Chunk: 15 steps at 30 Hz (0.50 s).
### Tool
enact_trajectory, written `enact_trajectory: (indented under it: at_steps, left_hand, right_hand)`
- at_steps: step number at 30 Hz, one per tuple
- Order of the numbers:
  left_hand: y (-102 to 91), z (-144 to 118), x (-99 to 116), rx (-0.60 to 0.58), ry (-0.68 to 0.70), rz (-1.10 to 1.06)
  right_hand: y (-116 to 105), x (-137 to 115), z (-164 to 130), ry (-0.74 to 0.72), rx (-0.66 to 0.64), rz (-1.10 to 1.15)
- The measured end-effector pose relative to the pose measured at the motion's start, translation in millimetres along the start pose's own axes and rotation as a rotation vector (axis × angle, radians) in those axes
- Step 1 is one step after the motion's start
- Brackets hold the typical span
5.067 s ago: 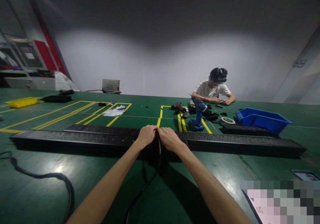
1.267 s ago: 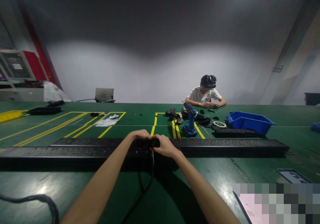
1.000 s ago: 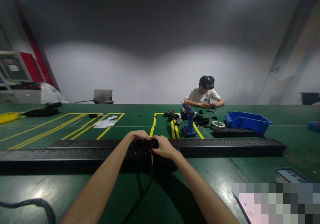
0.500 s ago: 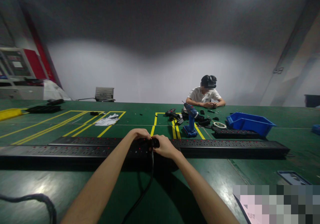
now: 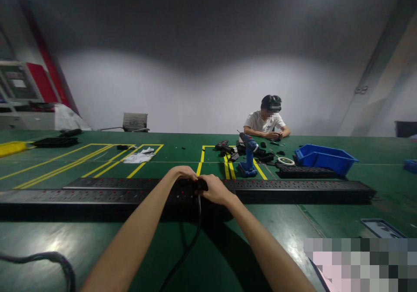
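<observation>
Green matting covers the wide counter (image 5: 228, 257), with open room before me. Long black socket strip (image 5: 97, 196) lies crosswise near the middle; leaning on it could skid it. My left hand (image 5: 184, 173) rests curled on it; my right hand (image 5: 213, 188) pinches the small black plug (image 5: 202, 184), whose cable (image 5: 192, 244) might snag my forearm.

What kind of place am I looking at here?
Likely an assembly workshop: a long green workbench marked with yellow tape, long power strips, a cordless drill and a blue parts bin.
</observation>
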<state>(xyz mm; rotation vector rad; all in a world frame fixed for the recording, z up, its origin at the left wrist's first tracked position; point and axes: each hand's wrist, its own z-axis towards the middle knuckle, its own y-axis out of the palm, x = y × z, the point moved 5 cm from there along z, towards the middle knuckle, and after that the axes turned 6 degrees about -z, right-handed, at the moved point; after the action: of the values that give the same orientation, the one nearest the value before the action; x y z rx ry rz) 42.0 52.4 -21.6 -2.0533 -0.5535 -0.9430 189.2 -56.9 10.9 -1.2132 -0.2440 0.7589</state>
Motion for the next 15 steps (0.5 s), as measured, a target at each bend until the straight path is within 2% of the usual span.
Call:
enact_trajectory:
  at_steps: [8, 12, 15]
  left_hand:
    - [-1.9, 1, -8, 0.073, 0.047, -0.009]
    - [-0.8, -2, -7, 0.068, 0.073, -0.021]
    - [-0.2, -4, -6, 0.065, 0.085, -0.015]
  right_hand:
    - [-1, -9, 1, -0.110, -0.052, -0.209]
    - [0, -6, 7, -0.094, -0.056, -0.248]
    - [1, 0, 10, -0.045, -0.052, -0.191]
